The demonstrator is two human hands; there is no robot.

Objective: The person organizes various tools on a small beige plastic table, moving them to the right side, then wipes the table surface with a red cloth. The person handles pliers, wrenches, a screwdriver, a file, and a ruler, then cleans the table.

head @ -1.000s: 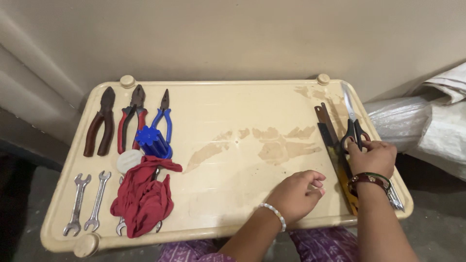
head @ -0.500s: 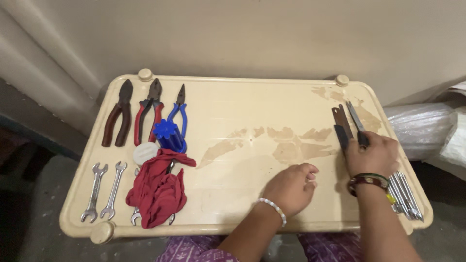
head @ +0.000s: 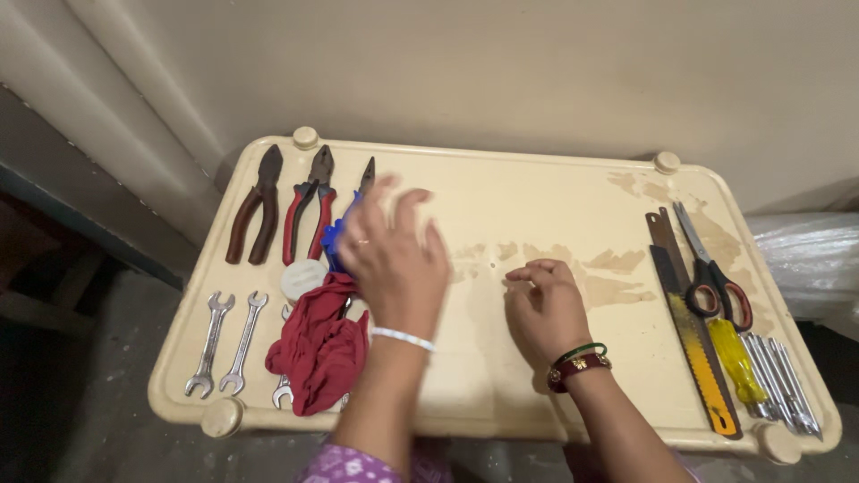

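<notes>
The red cloth (head: 319, 351) lies bunched at the front left of the cream worktop (head: 501, 192), draped over part of a spanner, and my left hand (head: 394, 259) hovers just above and behind it with fingers spread wide and nothing in its grasp; the hand is motion-blurred, so I cannot tell whether it touches anything. It covers most of a blue plastic tool (head: 333, 243), of which I see only a sliver by the thumb side. Beside the cloth sits a small white round cap (head: 301, 279). Along the back left I see three pliers in a row: a brown-handled pair (head: 255, 215), a red-and-black pair (head: 308, 213) and a blue-handled long-nose pair (head: 361, 182), the last partly behind my fingers. Two open-ended spanners (head: 225, 343) lie side by side to the left of the cloth. My right hand (head: 543, 307) rests on the middle of the worktop, fingers loosely curled, holding nothing, a bangle at the wrist. Well apart on the right lie a saw blade with a yellow-orange end (head: 687, 319), scissors (head: 713, 273) with dark and red handles, a yellow-handled screwdriver (head: 735, 358) and a few metal rods (head: 786, 380) near the edge.
</notes>
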